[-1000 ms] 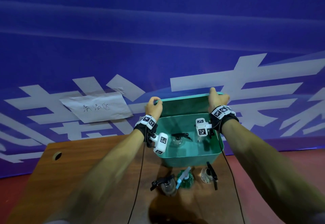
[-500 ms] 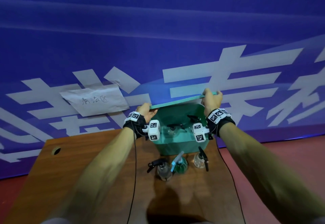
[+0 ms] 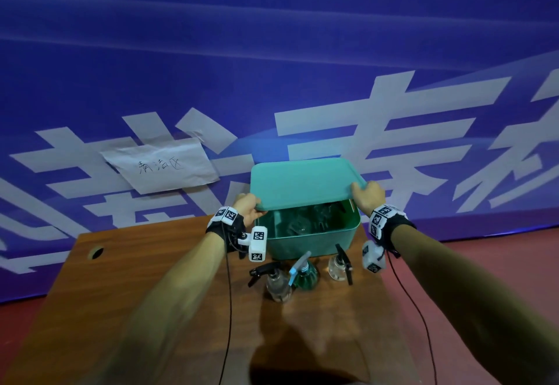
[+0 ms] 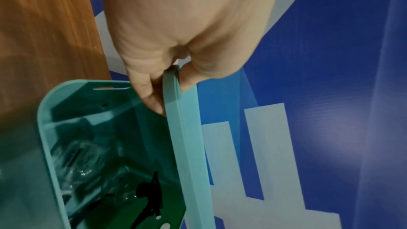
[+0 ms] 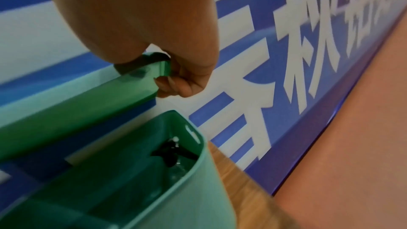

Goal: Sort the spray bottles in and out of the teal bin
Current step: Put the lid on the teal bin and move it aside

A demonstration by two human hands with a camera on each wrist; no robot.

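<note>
Teal bin [image 3: 314,242]: centre of frame, on wooden table [image 3: 151,263]; spray bottles, dark triggers, inside. Teal lid [image 3: 302,183]: held tilted above bin, near edge raised. Left hand [image 3: 248,210] grasps lid's left corner; right hand [image 3: 367,198] grasps right corner. Three spray bottles [image 3: 302,272] stand below bin in frame. Paper note [image 3: 160,167], upper left, on blue banner [image 3: 272,52].

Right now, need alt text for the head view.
Both hands, left hand and right hand, hold a teal lid tilted over the open teal bin on a wooden table. Three spray bottles stand in front of the bin.
</note>
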